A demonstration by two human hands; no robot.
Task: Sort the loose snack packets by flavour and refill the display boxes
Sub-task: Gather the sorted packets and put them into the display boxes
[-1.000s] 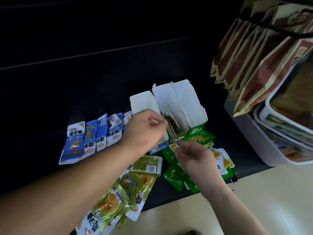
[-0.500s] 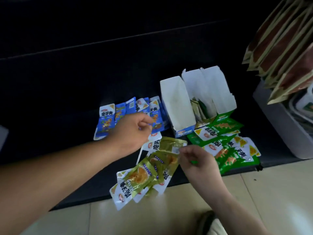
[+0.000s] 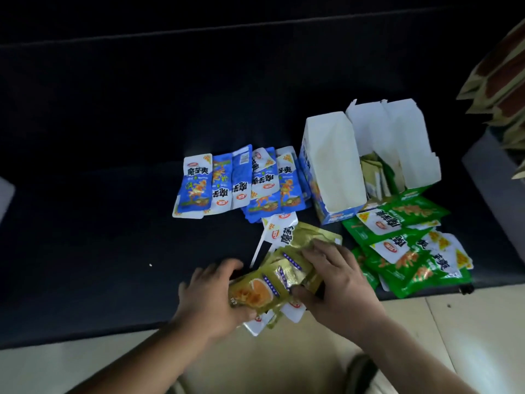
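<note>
Both my hands hold a pile of yellow-gold snack packets point(image 3: 272, 280) at the front edge of the dark shelf. My left hand point(image 3: 210, 297) grips the pile's left end, and my right hand point(image 3: 338, 277) curls over its right side. Several blue packets point(image 3: 238, 183) lie in a row behind the pile. Several green packets point(image 3: 403, 245) are heaped to the right. Behind them stand two open display boxes: a blue one point(image 3: 332, 166) showing its white inside, and a green one point(image 3: 397, 146) with a few packets standing in it.
The dark shelf surface point(image 3: 113, 194) stretches left and back. Hanging brown-and-cream snack bags point(image 3: 500, 72) fill the upper right, above a grey bin point(image 3: 500, 177). Pale floor tiles point(image 3: 454, 331) lie below the shelf edge, with a dark shoe point(image 3: 360, 371) at the bottom.
My left hand has come down from the blue packets to the yellow pile. My right hand has closed over the same pile. The view has swung left and lower.
</note>
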